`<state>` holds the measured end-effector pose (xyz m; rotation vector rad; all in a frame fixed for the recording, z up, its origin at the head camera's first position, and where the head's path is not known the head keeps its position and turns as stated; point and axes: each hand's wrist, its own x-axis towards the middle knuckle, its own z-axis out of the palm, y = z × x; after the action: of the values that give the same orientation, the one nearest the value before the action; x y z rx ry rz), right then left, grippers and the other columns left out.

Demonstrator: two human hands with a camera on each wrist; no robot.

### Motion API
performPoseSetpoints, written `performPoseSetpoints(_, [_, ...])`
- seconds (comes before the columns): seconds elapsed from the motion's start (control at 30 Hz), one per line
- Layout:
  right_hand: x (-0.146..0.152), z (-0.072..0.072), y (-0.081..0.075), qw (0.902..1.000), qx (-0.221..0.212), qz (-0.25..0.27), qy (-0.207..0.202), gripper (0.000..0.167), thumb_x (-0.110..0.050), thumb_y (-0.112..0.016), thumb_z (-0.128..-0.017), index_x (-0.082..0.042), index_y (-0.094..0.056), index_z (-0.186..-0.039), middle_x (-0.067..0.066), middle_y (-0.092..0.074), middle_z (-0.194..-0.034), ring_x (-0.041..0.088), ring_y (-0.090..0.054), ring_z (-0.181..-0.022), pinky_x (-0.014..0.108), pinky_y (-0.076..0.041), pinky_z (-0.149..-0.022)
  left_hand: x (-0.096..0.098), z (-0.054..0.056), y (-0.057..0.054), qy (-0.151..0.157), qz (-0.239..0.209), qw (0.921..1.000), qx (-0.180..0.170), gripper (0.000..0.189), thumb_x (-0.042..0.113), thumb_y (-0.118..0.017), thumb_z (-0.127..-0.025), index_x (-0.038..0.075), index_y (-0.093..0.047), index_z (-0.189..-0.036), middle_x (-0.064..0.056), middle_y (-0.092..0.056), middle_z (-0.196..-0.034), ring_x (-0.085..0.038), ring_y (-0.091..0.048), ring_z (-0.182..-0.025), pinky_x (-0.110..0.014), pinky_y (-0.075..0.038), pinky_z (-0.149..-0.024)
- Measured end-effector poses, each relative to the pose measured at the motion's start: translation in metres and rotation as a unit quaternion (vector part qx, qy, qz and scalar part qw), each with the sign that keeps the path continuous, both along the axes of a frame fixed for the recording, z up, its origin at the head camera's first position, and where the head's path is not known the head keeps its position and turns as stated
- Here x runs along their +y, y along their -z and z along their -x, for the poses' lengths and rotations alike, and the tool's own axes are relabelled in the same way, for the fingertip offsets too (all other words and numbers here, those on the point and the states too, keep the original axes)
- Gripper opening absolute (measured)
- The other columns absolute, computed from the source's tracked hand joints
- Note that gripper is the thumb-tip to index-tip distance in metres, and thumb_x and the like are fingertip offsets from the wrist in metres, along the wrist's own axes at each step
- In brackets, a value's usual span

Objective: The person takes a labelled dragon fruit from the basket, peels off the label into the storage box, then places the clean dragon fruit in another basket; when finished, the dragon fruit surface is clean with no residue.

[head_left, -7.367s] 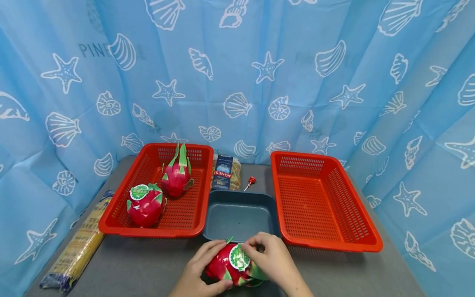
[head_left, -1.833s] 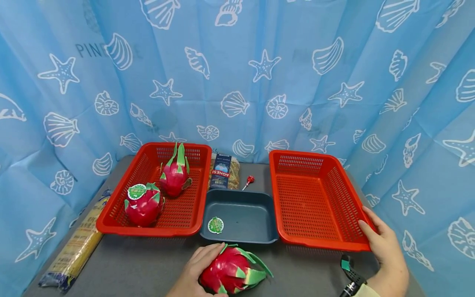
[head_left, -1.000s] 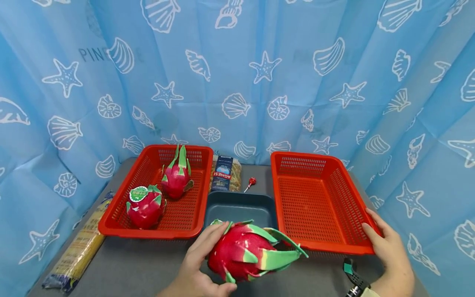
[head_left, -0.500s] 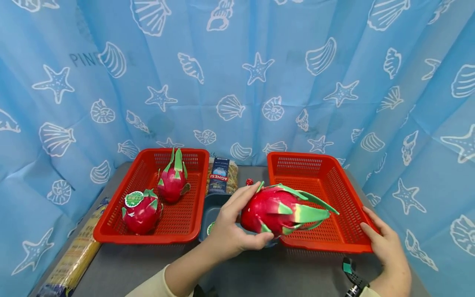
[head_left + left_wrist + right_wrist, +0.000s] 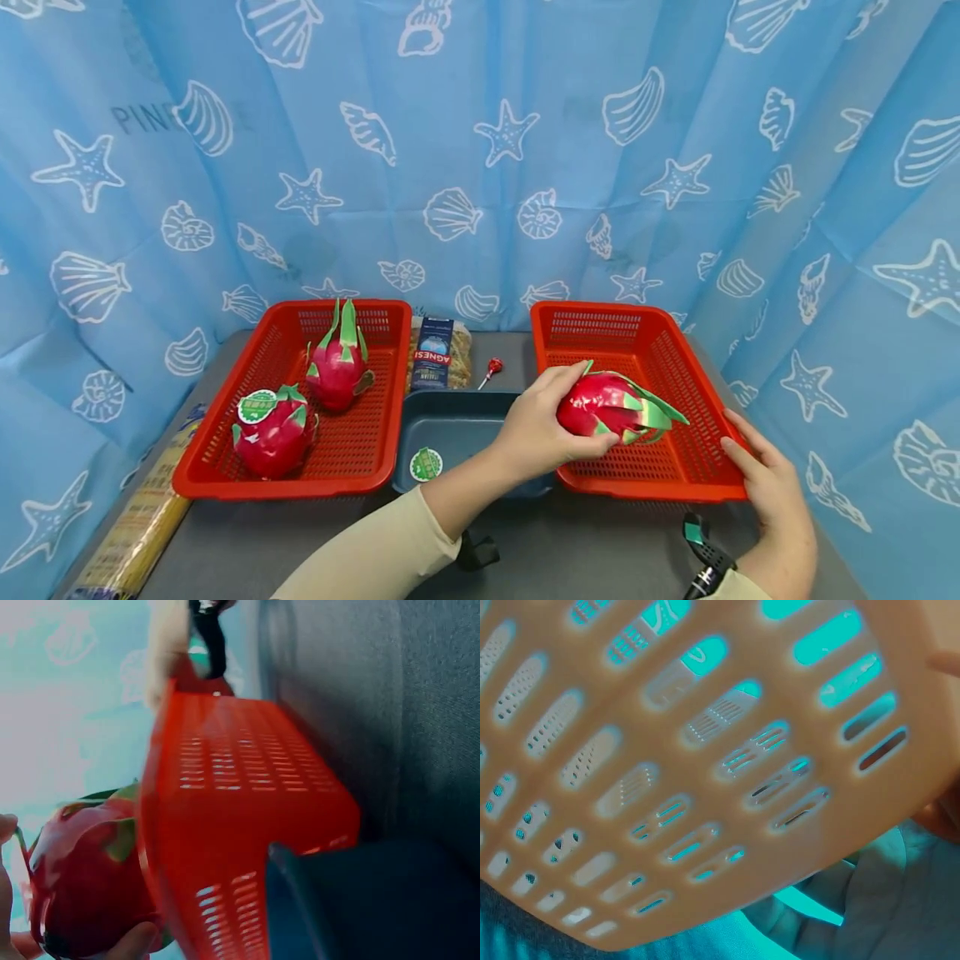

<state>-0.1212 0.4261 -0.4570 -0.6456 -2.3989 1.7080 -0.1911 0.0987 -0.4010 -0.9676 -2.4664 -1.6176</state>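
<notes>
left fingers (image 5: 558, 382) round dragon fruit (image 5: 600, 404) above right-side red basket (image 5: 678, 383), right fingers (image 5: 756, 435) round its rim (image 5: 648, 493)

The left hand (image 5: 543, 421) is covering the left end of the held dragon fruit (image 5: 600, 404), which is masking part of the right red basket (image 5: 652, 493) — the head view is leaving any contact between fruit and basket unclear. The left forearm (image 5: 472, 492) is hiding part of the dark tray (image 5: 450, 425), while the left sleeve (image 5: 382, 550) and a long yellow packet (image 5: 142, 525) are running off the bottom edge. In the left wrist view, the right hand (image 5: 169, 656) is appearing blurred; in the right wrist view, the basket's slotted wall is extending past the edges.
</notes>
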Motion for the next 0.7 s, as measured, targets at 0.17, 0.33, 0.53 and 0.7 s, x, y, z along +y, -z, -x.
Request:
performPoseSetpoints(0.17, [-0.002,0.0,-0.001,0.9997,0.012,0.022,0.0,0.059,-0.031,-0.06,-0.104,-0.026,-0.039,-0.159,-0.031,-0.058,-0.089,0.003,-0.069,-0.072,0.019,-0.057,-0.065,0.025,0.003,0.009,-0.009,0.096,0.9951,0.021,0.086,0.049,-0.083,-0.079,0.024,-0.048,-0.153,0.007,-0.056,-0.137,-0.006,-0.054,-0.114,-0.013,-0.051,-0.074])
performPoseSetpoints(0.33, [-0.005,0.0,-0.001,1.0,0.002,-0.003,0.003,0.06,-0.033,-0.057,-0.105,-0.021,-0.036,-0.161,-0.033,-0.054,-0.091,0.0,-0.068,-0.075,0.019,-0.057,-0.068,0.047,0.0,0.019,-0.016,0.204,0.9779,0.043,0.085,0.057,-0.079,-0.078,0.024,-0.05,-0.151,0.008,-0.058,-0.133,-0.005,-0.055,-0.109,-0.018,-0.051,-0.075])
performPoseSetpoints(0.53, [-0.005,0.0,-0.002,0.9998,0.016,-0.008,0.001,0.059,-0.032,-0.058,-0.105,-0.019,-0.038,-0.16,-0.035,-0.055,-0.091,-0.001,-0.067,-0.076,0.018,-0.056,-0.068,0.06,-0.004,0.024,-0.009,0.269,0.9624,0.036,0.085,0.061,-0.08,-0.077,0.024,-0.05,-0.147,0.01,-0.057,-0.129,-0.004,-0.054,-0.103,-0.019,-0.05,-0.074])
performPoseSetpoints(0.7, [-0.004,0.0,-0.001,0.9997,0.013,-0.021,0.002,0.059,-0.033,-0.057,-0.105,-0.017,-0.039,-0.159,-0.032,-0.055,-0.092,0.0,-0.067,-0.075,0.018,-0.056,-0.068,0.061,-0.006,0.019,-0.009,0.286,0.9583,-0.009,0.087,0.061,-0.082,-0.075,0.022,-0.048,-0.145,0.009,-0.057,-0.125,-0.004,-0.054,-0.099,-0.019,-0.051,-0.07])
